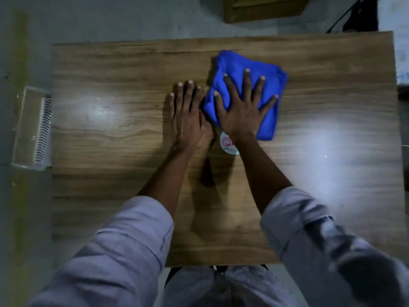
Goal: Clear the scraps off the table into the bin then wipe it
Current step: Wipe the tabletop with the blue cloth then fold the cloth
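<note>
A folded blue cloth (241, 65) lies on the wooden table (110, 129), right of centre toward the far edge. My right hand (243, 109) presses flat on the cloth with its fingers spread. My left hand (190, 116) rests flat on the bare wood just left of the cloth, fingers together and touching the cloth's edge. A small round white scrap with red print (228, 144) lies between my two wrists, partly hidden under the right one. The bin (31, 127), a clear plastic basket with a slotted side, stands on the floor beside the table's left edge.
A wooden box or crate (263, 7) sits on the floor beyond the table's far edge. A dark object (358, 18) stands at the far right corner. Bright light patches reflect off the wood left and right of my hands.
</note>
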